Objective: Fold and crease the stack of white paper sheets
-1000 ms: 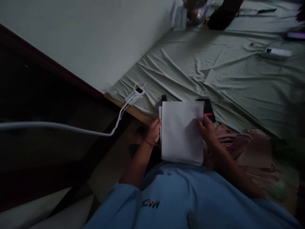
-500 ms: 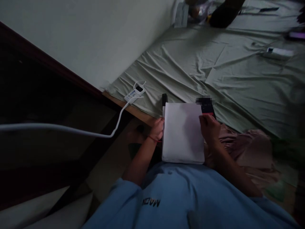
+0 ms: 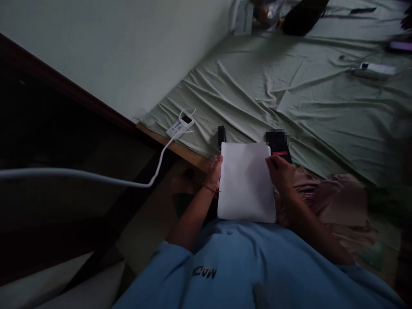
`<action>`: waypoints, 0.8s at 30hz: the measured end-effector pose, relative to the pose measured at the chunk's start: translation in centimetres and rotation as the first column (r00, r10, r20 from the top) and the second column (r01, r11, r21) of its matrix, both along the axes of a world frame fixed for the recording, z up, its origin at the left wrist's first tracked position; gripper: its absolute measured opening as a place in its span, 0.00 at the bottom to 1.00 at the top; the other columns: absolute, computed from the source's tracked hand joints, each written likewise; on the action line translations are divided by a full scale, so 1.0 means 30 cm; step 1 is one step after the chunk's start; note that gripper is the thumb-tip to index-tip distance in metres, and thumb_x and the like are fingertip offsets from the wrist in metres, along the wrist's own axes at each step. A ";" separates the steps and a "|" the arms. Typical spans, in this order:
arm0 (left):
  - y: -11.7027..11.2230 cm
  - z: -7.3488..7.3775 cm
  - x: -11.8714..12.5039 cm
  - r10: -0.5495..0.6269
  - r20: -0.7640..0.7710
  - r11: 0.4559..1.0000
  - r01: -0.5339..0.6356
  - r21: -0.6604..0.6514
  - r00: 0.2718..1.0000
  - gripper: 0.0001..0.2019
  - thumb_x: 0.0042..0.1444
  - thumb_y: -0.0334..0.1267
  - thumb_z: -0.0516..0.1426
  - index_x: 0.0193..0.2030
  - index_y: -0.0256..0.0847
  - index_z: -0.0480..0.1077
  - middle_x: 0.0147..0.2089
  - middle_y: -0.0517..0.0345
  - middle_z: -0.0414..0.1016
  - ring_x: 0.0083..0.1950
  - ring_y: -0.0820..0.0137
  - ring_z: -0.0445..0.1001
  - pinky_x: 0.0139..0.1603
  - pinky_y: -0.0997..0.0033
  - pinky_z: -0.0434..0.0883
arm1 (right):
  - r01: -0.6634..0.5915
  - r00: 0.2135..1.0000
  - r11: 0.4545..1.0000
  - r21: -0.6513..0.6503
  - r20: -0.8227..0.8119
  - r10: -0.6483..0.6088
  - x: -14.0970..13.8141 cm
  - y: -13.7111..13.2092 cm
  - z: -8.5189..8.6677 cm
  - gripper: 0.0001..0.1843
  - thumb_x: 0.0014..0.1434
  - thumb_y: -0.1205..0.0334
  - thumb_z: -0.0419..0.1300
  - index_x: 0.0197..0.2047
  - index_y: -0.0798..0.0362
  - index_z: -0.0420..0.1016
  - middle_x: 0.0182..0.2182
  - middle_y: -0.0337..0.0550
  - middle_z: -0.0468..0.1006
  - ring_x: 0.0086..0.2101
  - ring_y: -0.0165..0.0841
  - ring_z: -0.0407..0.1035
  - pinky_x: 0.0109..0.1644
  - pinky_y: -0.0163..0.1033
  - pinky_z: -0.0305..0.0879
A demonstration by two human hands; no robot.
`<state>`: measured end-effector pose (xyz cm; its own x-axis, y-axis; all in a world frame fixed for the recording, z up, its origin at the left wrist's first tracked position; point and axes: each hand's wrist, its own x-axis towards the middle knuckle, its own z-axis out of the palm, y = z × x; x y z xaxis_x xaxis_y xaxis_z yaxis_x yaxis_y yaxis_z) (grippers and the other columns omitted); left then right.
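Note:
A stack of white paper sheets (image 3: 246,182) rests in front of my blue shirt, at the near edge of the bed. My left hand (image 3: 214,171) grips its left edge, with a red thread around the wrist. My right hand (image 3: 280,171) pinches the upper right corner of the stack. Just beyond the paper lie a small black item (image 3: 221,134) and a black device with a red stripe (image 3: 278,146), partly covered by my right hand.
A pale green sheet (image 3: 273,86) covers the bed. A white charger (image 3: 180,123) with a long cable (image 3: 80,174) sits at its left corner. Pink cloth (image 3: 331,197) lies at my right. A white remote-like device (image 3: 373,70) and dark objects (image 3: 302,17) lie farther back.
The sheets, slightly fanned a second ago, are now squared into one neat stack. My right hand has shifted from the right edge to the top right corner.

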<state>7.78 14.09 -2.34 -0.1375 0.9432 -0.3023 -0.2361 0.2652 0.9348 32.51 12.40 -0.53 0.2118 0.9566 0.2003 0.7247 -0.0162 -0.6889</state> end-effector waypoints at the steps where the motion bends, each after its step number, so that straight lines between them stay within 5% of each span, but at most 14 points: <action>1: 0.000 0.000 0.000 -0.015 -0.010 1.000 0.015 -0.006 1.000 0.24 0.51 0.60 0.63 0.37 0.38 0.71 0.36 0.55 0.77 0.40 0.66 0.75 0.42 0.69 0.71 | 0.003 1.000 1.000 -0.016 0.009 -0.003 0.002 0.001 -0.002 0.20 0.65 0.48 0.53 0.40 0.52 0.81 0.34 0.47 0.82 0.34 0.37 0.73 0.37 0.38 0.58; 6: -0.011 0.003 0.002 -0.075 -0.042 0.997 0.076 0.016 0.996 0.21 0.52 0.56 0.63 0.37 0.39 0.69 0.34 0.56 0.75 0.39 0.67 0.73 0.41 0.69 0.70 | 0.027 0.987 0.991 -0.130 0.160 -0.006 0.013 0.004 -0.001 0.17 0.63 0.53 0.55 0.47 0.52 0.80 0.38 0.49 0.81 0.36 0.40 0.72 0.37 0.40 0.60; 10: -0.031 0.008 -0.002 -0.104 -0.111 0.985 0.118 0.128 0.988 0.19 0.57 0.55 0.60 0.40 0.39 0.71 0.38 0.55 0.76 0.42 0.67 0.72 0.45 0.70 0.69 | -0.004 0.942 0.999 0.035 0.334 -0.008 -0.001 -0.004 0.058 0.30 0.60 0.61 0.56 0.65 0.56 0.69 0.56 0.59 0.74 0.49 0.50 0.68 0.48 0.50 0.65; 18: -0.080 0.075 -0.005 -0.121 -0.304 0.953 0.196 0.230 0.945 0.18 0.63 0.53 0.57 0.41 0.38 0.73 0.39 0.54 0.75 0.42 0.67 0.71 0.49 0.70 0.67 | -0.335 0.868 0.938 0.087 0.414 0.272 -0.090 0.048 0.295 0.26 0.71 0.62 0.46 0.69 0.54 0.64 0.65 0.55 0.68 0.61 0.51 0.60 0.62 0.57 0.58; 24: -0.103 0.097 0.012 -0.128 -0.264 0.962 0.184 0.200 0.956 0.19 0.62 0.54 0.58 0.42 0.38 0.74 0.39 0.55 0.75 0.42 0.66 0.71 0.48 0.71 0.68 | -0.510 0.727 0.848 -0.143 0.455 0.514 -0.166 0.118 0.314 0.22 0.69 0.66 0.48 0.63 0.51 0.71 0.57 0.53 0.76 0.56 0.50 0.65 0.57 0.54 0.60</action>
